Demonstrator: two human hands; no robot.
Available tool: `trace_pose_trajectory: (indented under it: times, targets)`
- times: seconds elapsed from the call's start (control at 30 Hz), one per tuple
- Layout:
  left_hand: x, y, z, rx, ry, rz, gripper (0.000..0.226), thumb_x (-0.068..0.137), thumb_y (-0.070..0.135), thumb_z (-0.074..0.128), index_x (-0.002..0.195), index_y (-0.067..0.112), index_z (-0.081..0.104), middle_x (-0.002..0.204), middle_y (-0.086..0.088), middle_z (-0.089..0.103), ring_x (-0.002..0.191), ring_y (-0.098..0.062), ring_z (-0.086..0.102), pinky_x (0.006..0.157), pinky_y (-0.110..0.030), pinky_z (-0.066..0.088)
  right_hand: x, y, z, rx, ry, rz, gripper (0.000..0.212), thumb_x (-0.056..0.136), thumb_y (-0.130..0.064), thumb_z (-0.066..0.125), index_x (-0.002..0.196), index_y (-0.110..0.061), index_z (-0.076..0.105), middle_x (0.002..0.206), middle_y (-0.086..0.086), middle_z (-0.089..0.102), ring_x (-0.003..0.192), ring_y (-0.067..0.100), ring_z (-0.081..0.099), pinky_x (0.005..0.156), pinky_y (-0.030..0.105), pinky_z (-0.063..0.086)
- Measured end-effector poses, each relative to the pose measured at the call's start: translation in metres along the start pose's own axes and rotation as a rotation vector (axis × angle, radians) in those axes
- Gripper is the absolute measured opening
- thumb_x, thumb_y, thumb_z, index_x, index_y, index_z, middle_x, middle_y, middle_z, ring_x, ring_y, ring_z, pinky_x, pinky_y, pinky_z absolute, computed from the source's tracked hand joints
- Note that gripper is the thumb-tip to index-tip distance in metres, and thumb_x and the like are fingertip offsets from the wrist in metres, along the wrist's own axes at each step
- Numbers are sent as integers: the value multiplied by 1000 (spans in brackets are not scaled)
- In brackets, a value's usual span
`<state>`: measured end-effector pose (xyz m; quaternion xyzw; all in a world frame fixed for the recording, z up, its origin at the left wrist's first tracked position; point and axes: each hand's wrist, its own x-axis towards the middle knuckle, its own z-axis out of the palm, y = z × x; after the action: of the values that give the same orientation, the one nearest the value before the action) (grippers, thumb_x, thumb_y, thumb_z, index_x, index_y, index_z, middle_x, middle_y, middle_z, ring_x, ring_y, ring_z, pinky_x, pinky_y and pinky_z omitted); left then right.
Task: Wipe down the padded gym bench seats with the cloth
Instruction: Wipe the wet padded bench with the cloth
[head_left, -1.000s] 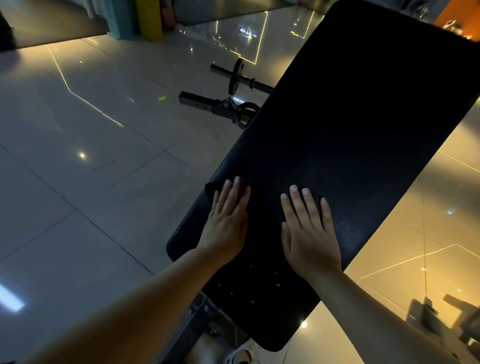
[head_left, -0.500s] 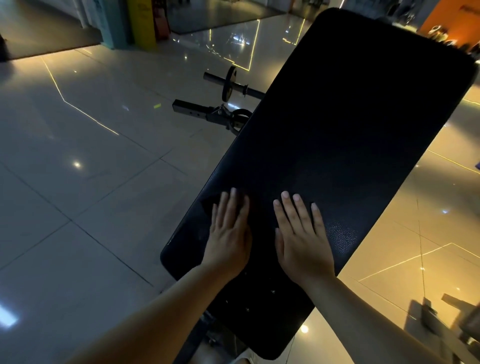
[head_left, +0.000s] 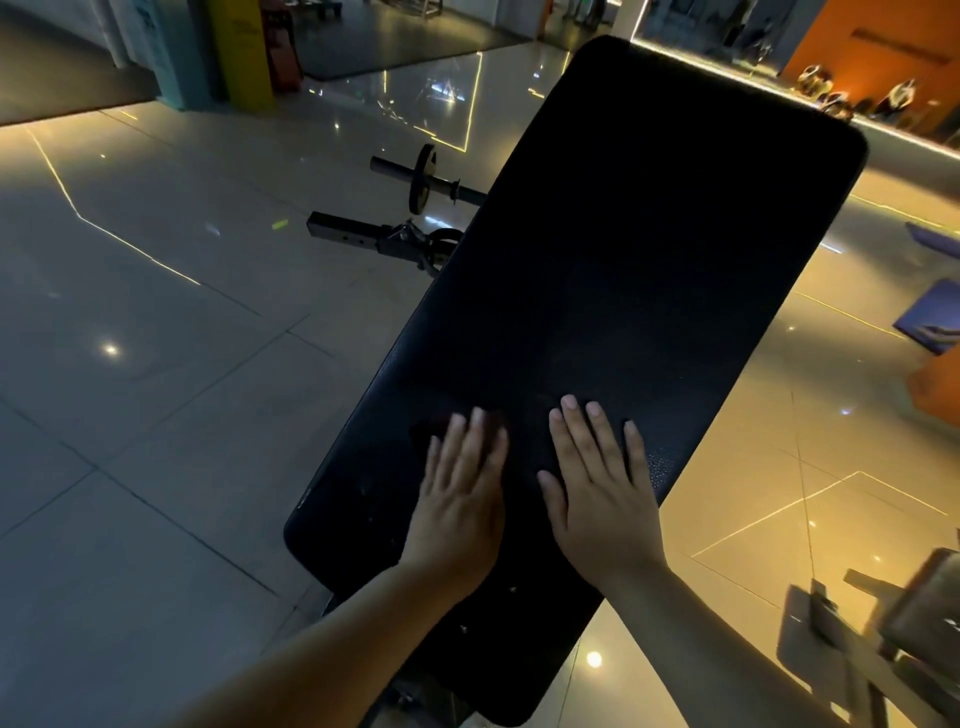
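A long black padded bench pad (head_left: 634, 270) runs from the bottom centre up to the top right. My left hand (head_left: 462, 493) lies flat on its near part, fingers straight, pressing a dark cloth (head_left: 434, 428) against the pad. Only a dim edge of the cloth shows past my fingertips. Just to the right, my right hand (head_left: 602, 483) rests flat on the bare pad with spread fingers, a small gap between the two hands.
Glossy floor tiles (head_left: 156, 389) surround the bench. A bar with a weight plate (head_left: 421, 179) and a black frame part (head_left: 374, 236) lie on the floor left of the pad. Another machine (head_left: 883, 639) stands at bottom right. Blue mats (head_left: 930, 322) lie at the right edge.
My left hand has slid the cloth from the pad's left edge toward the middle. The camera has tilted up, showing more of the bench's far end. My right hand stays flat.
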<state>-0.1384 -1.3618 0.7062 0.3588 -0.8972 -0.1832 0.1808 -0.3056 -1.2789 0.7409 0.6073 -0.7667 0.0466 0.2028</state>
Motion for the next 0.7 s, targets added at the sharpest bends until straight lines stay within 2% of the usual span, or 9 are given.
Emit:
trace_pose_trajectory:
  times: [0.07,0.13,0.2,0.27,0.37,0.43,0.5,0.6,0.7]
  targets:
    - [-18,-9,13,122,-41,221,60,104,38,22,160,22,6,167,-6,-13,153,-27,-14,123,-46,-1,-5,1,3,4,-11,-17,63,106,-40,36,159,-10,23,169,5,14,156,22,8,123,54,19]
    - [-27,-24,15,196,-42,274,59,104,36,25,159,19,14,167,-10,-4,154,-30,-5,121,-46,6,-5,1,4,0,-25,-25,63,106,-40,35,160,-10,21,169,5,12,156,23,7,123,54,18]
    - [-17,-26,5,170,-18,139,61,102,35,21,159,20,6,166,-8,-14,153,-29,-13,122,-46,2,-4,0,4,-17,-33,-19,64,106,-40,35,160,-9,20,169,5,10,156,23,6,124,53,17]
    - [9,-11,-10,30,-8,-56,64,100,36,14,158,24,-8,161,-3,-32,147,-24,-32,124,-46,-8,-4,-1,4,-19,-40,-12,63,106,-40,34,160,-9,20,169,6,10,156,23,5,124,51,15]
    - [48,14,-23,-143,54,-229,63,100,36,13,157,23,-10,159,0,-36,141,-18,-42,119,-42,-21,-4,-1,3,-21,-56,-8,63,107,-40,31,160,-9,18,169,5,9,156,22,4,125,50,13]
    - [56,25,-23,-145,63,-162,62,104,29,22,159,22,-6,160,0,-34,142,-18,-40,117,-41,-22,-6,0,3,-26,-70,-20,63,107,-40,31,160,-9,18,169,6,9,156,22,3,124,49,12]
    - [46,27,-17,-29,6,38,66,103,29,29,159,22,-6,162,0,-30,145,-19,-36,120,-43,-17,-9,2,3,-23,-81,-45,62,107,-40,29,160,-8,20,169,7,10,156,23,4,124,48,13]
    - [27,1,-10,148,-15,285,61,102,35,19,160,22,2,166,-3,-13,151,-21,-20,125,-43,-3,-15,5,2,-7,-84,-69,60,108,-41,27,159,-8,23,169,8,12,156,22,6,123,47,15]
    - [20,-25,-17,126,19,160,59,102,36,16,159,26,7,166,-1,-16,151,-18,-21,124,-39,-7,-19,6,1,38,-83,-63,60,109,-41,31,159,-10,24,169,6,13,156,20,6,124,44,14]
